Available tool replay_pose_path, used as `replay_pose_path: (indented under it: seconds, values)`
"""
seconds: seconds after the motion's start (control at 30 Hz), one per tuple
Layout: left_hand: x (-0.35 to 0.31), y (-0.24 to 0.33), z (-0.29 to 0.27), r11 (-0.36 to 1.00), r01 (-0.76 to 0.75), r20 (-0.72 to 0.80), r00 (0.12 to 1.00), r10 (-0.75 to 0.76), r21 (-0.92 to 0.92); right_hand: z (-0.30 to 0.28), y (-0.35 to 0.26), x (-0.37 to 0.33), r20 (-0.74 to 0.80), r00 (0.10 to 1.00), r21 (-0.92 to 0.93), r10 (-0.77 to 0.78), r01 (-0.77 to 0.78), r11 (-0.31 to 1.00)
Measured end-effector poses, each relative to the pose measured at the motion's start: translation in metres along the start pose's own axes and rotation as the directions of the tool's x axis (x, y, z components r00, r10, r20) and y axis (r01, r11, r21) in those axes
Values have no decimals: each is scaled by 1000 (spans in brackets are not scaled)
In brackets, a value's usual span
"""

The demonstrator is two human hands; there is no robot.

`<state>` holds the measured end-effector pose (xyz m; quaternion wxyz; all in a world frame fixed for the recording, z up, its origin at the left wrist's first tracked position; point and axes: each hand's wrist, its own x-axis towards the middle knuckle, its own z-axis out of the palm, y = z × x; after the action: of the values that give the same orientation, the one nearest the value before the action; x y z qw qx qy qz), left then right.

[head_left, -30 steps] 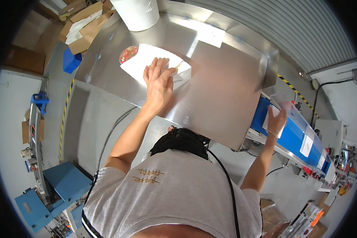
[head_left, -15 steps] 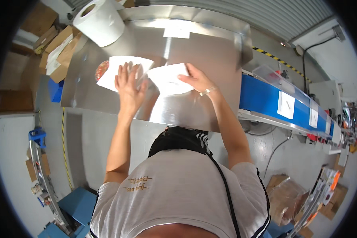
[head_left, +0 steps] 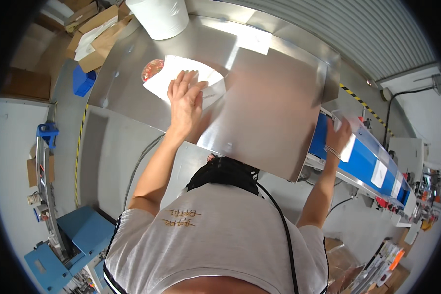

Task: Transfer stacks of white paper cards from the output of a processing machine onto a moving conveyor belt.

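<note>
My left hand [head_left: 185,105] lies with its fingers stretched over a small pile of white, fan-shaped paper pieces [head_left: 179,66] on the left of the metal table. A round red patterned thing [head_left: 152,70] with a shiny surface pokes out from the pile's left side. My right hand [head_left: 338,135], blurred by motion, is over the near end of the blue conveyor belt [head_left: 319,134]. It holds a white paper piece [head_left: 348,148], which shows beside the palm and wrist; its fingertips are smeared.
Further along the belt lie more white pieces [head_left: 379,174], beside a clear guard. A large white roll [head_left: 160,19] stands at the table's far left, and a white sheet [head_left: 254,39] lies by its back edge. Cardboard boxes [head_left: 110,41] are beyond the left side.
My right hand has carried a white paper piece from the table rightward to the belt. My left hand stays on the pile. The whole view has shifted, and the pieces on the belt have moved along.
</note>
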<state>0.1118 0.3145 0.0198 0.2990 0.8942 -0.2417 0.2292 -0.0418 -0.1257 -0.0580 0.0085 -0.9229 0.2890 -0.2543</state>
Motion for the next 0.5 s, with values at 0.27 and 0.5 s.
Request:
replay_pose_path:
  seconds: [0.27,0.5]
  values:
    - [-1,4,-6,999,25,143,989,-30,36,6,-269,14,352,563,931,-748,-132,340]
    - [1,-19,-9,991,34,85,995,-45,129,18,-251,-9,457,644,869,-614,-470,154]
